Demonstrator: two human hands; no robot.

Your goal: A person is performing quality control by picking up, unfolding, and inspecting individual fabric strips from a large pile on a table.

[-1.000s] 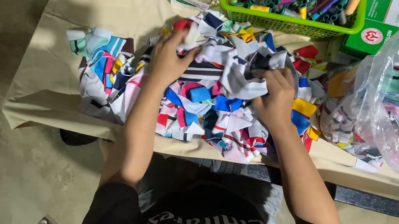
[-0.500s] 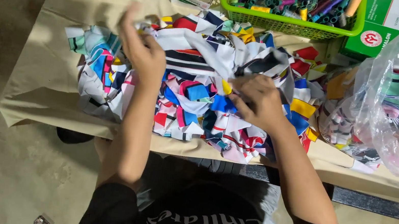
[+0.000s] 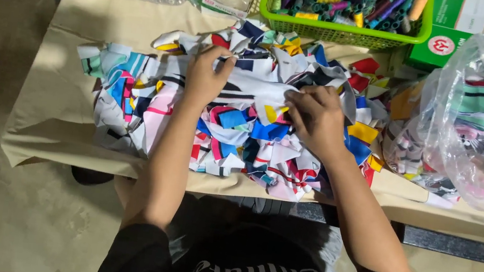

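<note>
At the centre of the frame, the left hand [image 3: 205, 78] and right hand [image 3: 317, 118] are both pinching a white strip of cloth [image 3: 257, 89] stretched between them, fingers curled shut on it, above a pile of coloured scraps [image 3: 242, 136]. At the top, a green basket [image 3: 343, 29] is holding thread spools. At right, a clear plastic bag [image 3: 480, 124] is holding more scraps.

Beige-covered table [image 3: 57, 118]: fabric scrap heap [image 3: 242, 136] at middle, green basket [image 3: 343, 31] along far edge, clear scrap-filled bag [image 3: 480, 124] at right edge.
</note>
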